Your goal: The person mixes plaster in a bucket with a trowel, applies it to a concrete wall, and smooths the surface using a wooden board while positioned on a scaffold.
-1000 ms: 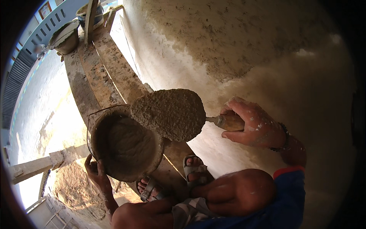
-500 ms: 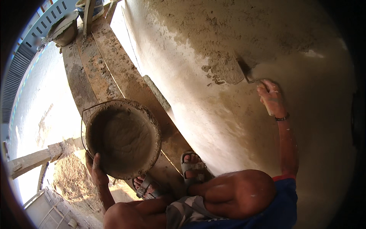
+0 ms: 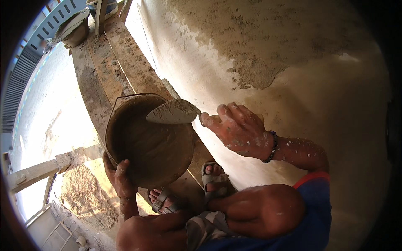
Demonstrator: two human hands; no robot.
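My left hand (image 3: 120, 178) grips the near-left rim of a round bucket (image 3: 109, 140), thumb inside and fingers around the outside. Wet grey mortar (image 3: 157, 144) lies in the bucket, and its wire handle leans over the far left side. My right hand (image 3: 240, 129) is closed around the handle of a pointing trowel (image 3: 173, 112). Mortar smears the trowel's blade, which hovers over the bucket's far right rim. Beyond, on the wall (image 3: 259, 98), a rough patch of darker mortar (image 3: 259, 71) borders a smoother, paler surface.
I squat on a platform of mortar-spotted planks (image 3: 98, 69) beside the wall. A second mortar tub (image 3: 75, 31) and a dark bucket (image 3: 109, 8) stand at the far end near an upright post (image 3: 100, 16). Left of the planks are a wooden beam (image 3: 37, 173) and a sand heap (image 3: 83, 192) lower down.
My right hand has brought the trowel from the wall leftward and down to the bucket. My left hand has tilted the bucket and shifted it slightly right. The rough patch's lower edge is now uncovered.
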